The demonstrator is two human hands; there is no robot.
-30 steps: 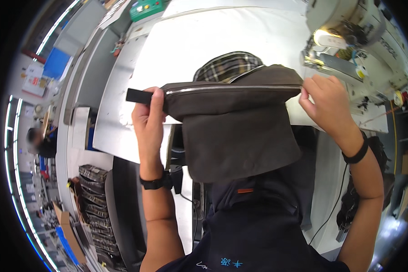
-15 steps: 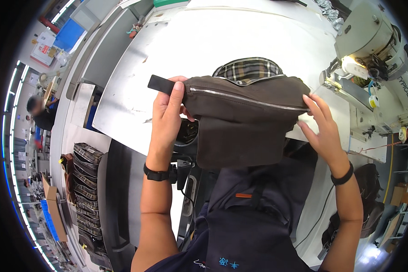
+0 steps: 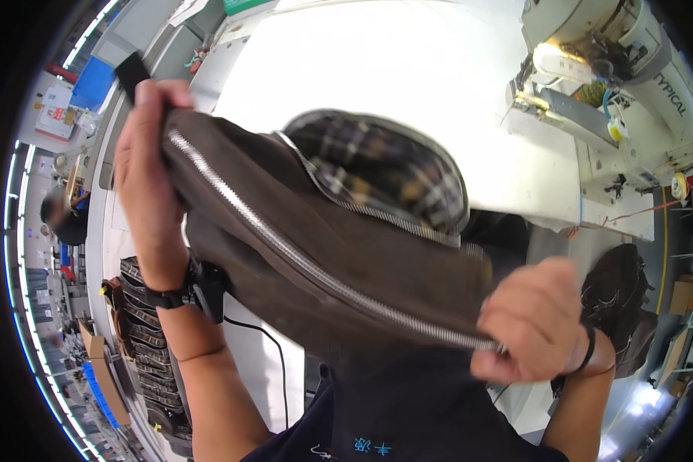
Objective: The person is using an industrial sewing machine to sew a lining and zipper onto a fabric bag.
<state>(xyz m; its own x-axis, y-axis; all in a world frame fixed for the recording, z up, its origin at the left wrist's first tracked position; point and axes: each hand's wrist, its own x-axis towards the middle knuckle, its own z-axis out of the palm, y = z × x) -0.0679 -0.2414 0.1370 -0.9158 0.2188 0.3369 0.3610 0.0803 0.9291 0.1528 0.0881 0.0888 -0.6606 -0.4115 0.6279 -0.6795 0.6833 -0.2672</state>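
A dark brown fabric bag (image 3: 273, 185) is stretched slantwise between my hands, close in front of my body. One long silver zipper (image 3: 285, 250) runs along its length and looks closed. Behind it, a second zipper gapes around a plaid lining (image 3: 381, 158). My left hand (image 3: 145, 165) grips the bag's upper left end, where a short black strap tab (image 3: 133, 75) sticks out past the fingers. Lower down, my right hand (image 3: 530, 322) is closed around the other end by the long zipper's tip; it is blurred by motion.
A white worktable (image 3: 346, 54) lies beyond the bag, with a sewing machine (image 3: 612, 73) at its right. Several plaid-lined pieces (image 3: 158, 362) are lined up at lower left. Dark bags (image 3: 617, 304) sit at the right. Another person (image 3: 68, 219) is far off at left.
The bag has come nearer and tilted, its left end raised and its right end lowered. The right hand, loosely touching before, now grips that end. The plaid opening shows wider.
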